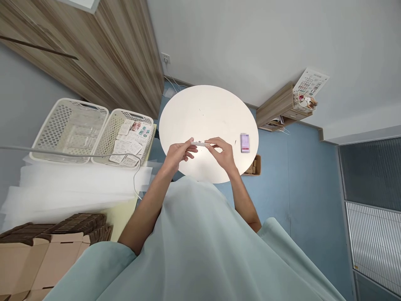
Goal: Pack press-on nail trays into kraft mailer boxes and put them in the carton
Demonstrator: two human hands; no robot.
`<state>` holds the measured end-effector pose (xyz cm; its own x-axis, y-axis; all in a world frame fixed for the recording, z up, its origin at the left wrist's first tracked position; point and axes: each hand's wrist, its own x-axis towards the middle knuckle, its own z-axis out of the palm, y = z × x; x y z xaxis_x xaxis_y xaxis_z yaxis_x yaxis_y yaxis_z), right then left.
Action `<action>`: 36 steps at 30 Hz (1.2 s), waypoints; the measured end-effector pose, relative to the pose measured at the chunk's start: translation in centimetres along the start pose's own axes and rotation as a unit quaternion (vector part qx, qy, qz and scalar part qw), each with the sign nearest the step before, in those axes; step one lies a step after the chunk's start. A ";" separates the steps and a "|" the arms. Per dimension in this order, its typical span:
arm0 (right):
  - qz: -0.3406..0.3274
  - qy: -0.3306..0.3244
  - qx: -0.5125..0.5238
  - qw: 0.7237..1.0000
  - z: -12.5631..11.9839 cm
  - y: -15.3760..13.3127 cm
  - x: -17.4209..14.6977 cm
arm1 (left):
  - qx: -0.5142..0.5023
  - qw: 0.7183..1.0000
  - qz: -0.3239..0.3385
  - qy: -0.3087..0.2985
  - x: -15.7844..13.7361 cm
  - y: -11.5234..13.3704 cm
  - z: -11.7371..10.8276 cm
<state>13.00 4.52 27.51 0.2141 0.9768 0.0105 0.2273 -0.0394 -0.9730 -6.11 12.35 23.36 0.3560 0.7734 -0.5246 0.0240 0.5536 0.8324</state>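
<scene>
Between my two hands a slim white stick-like object point(198, 144) is held level over the round white table point(203, 108). My left hand point(180, 154) pinches its left end between thumb and forefinger, the other fingers curled loosely below. At its right end, the thumb and fingertips of my right hand point(222, 151) are closed on it. A small dark mark shows on the middle of the stick; its exact kind is too small to make out. To the right of my right hand lies a purple and white flat box or phone-like thing point(245, 143), its face blurred.
On the left stand two white perforated baskets point(70, 101), one holding printed cards point(128, 142). White sheets point(78, 188) and folded cardboard boxes point(46, 255) lie nearer me. A cable point(69, 153) crosses there. A brown box point(257, 165) sits below the table; a wooden cabinet point(275, 104) stands behind right.
</scene>
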 end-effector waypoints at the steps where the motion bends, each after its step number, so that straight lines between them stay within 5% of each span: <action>1: -0.001 -0.007 -0.003 1.000 -0.1 0.1 -0.1 | -0.006 1.000 0.000 -0.007 0.0 0.1 0.1; 8: -0.017 -0.006 -0.040 0.999 -1.1 0.3 -1.1 | -0.045 0.998 0.044 -0.006 0.3 0.7 0.1; 12: 0.063 0.044 0.015 0.997 -1.1 1.2 -1.5 | -0.013 0.995 0.095 0.015 0.3 1.1 0.3; 18: 0.156 0.010 0.107 0.982 -0.5 2.9 -1.7 | 0.029 0.989 0.147 0.021 -0.2 1.2 1.0; 31: 0.157 0.001 0.100 0.983 -1.1 5.0 -1.7 | 0.081 0.989 0.121 0.026 -0.2 0.3 2.4; 36: 0.060 0.001 -0.005 0.998 -2.7 5.4 -0.9 | 0.114 0.984 0.131 0.041 0.3 -0.5 2.6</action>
<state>16.56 2.87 22.85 0.2414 0.9646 -0.1056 0.2091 -0.1580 -0.9650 -3.61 11.51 23.23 0.3025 0.9074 -0.2917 0.1539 0.2555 0.9545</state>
